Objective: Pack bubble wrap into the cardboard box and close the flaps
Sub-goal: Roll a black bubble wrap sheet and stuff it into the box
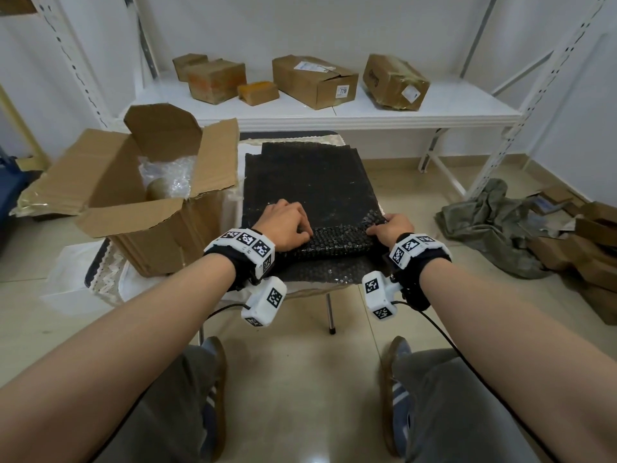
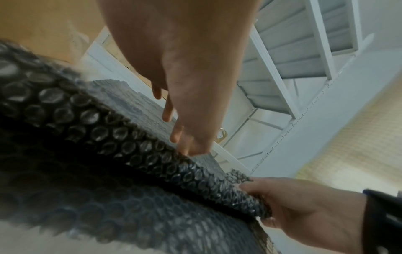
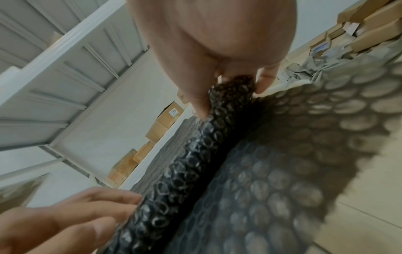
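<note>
A person's left hand (image 1: 286, 225) and right hand (image 1: 392, 228) curl over the rolled near edge of a black bubble wrap sheet (image 1: 310, 182) spread on a small table (image 1: 107, 272). Left of the sheet stands an open brown cardboard box (image 1: 133, 208), flaps raised, with clear bubble wrap (image 1: 167, 175) inside. Beyond the sheet, a white metal shelf (image 1: 334, 116) carries several worn cardboard parcels (image 1: 314, 80).

left hand (image 1: 287, 225) fingertips tucked behind bubble wrap (image 1: 334, 240) roll — unseen

White walls, beige tiled floor (image 1: 300, 355), white metal shelf (image 1: 334, 108) with cardboard parcels (image 1: 314, 81), crumpled grey cloth (image 1: 494, 225)
</note>
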`<action>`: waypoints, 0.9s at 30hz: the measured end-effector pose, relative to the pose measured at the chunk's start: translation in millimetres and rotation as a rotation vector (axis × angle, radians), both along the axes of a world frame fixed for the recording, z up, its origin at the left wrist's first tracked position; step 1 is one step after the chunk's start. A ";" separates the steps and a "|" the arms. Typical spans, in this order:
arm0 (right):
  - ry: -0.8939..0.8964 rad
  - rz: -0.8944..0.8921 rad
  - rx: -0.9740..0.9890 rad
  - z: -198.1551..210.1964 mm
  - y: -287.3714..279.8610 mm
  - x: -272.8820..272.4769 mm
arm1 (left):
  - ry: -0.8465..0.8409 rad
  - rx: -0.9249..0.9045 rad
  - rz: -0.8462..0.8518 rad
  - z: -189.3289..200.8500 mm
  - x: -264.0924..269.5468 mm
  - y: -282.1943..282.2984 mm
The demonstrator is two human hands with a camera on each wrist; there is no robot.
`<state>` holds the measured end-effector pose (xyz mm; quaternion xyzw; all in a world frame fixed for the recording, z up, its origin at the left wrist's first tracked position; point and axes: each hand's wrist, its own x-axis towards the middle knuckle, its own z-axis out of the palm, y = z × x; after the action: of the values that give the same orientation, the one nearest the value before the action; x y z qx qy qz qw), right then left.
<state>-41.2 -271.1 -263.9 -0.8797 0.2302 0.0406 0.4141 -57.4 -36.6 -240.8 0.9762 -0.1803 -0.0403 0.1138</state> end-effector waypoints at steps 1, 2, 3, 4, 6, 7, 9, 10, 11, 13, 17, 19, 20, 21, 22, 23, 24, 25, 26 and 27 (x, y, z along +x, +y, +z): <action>-0.011 -0.009 -0.005 -0.7 0.8 0.6 | 0.017 0.019 -0.002 -2.1 -1.2 -0.9; -0.023 -0.022 -0.008 -1.4 1.6 1.3 | 0.039 0.030 0.006 -4.0 -2.1 -1.2; -0.035 -0.034 -0.004 -2.2 2.4 2.1 | 0.061 0.023 0.013 -5.1 -3.2 -0.6; -0.042 -0.045 -0.002 -3.9 2.9 3.2 | 0.086 0.001 0.017 -6.5 -4.3 0.9; -0.051 -0.059 0.000 -5.6 3.4 4.1 | 0.140 -0.043 0.003 -9.4 -5.1 5.2; -0.060 -0.065 -0.002 -6.1 3.9 4.0 | 0.159 -0.051 -0.007 -11.1 -5.1 7.5; -0.080 -0.083 0.002 -8.0 4.2 3.8 | 0.154 -0.039 -0.018 -13.9 -4.3 9.2; -0.094 -0.095 0.007 -8.4 5.2 3.3 | 0.141 -0.031 -0.015 -14.3 -4.1 8.7; -0.116 -0.114 0.011 -7.6 6.8 2.1 | 0.128 -0.021 -0.007 -14.0 -4.0 6.9; -0.171 -0.171 0.009 -5.8 10.0 0.5 | 0.100 -0.004 0.013 -13.1 -3.6 2.6; -0.222 -0.304 0.054 6.3 13.3 -2.7 | 0.074 -0.034 0.074 -9.2 -0.3 0.2; -0.245 -0.347 0.154 12.6 12.8 -2.0 | 0.086 -0.078 0.133 -3.5 2.2 1.0; -0.275 -0.359 0.209 16.4 12.8 -2.7 | 0.087 -0.091 0.160 0.4 3.8 1.3; -0.318 -0.365 0.264 18.2 12.7 -2.5 | 0.087 -0.097 0.181 4.3 6.4 1.8; -0.360 -0.363 0.317 19.3 12.6 -2.6 | 0.088 -0.099 0.192 8.3 9.1 2.3; -0.395 -0.353 0.371 20.7 12.3 -3.0 | 0.091 -0.099 0.196 11.8 12.7 2.8; -0.417 -0.333 0.420 21.4 11.9 -3.3 | 0.096 -0.097 0.197 14.5 16.3 3.2; -0.427 -0.303 0.465 21.2 11.2 -3.5 | 0.102 -0.090 0.200 16.0 20.0 3.6; -0.423 -0.261 0.504 20.7 10.0 -3.9 | 0.104 -0.078 0.204 16.8 23.0 4.1; -0.416 -0.218 0.540 20.0 8.3 -4.1 | 0.104 -0.063 0.211 16.6 26.0 4.6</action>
<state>-45.3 -262.7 -244.0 -0.6984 0.2147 -0.1244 0.6714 -31.5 -32.0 -224.3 0.9822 -0.0718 -0.0732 0.1571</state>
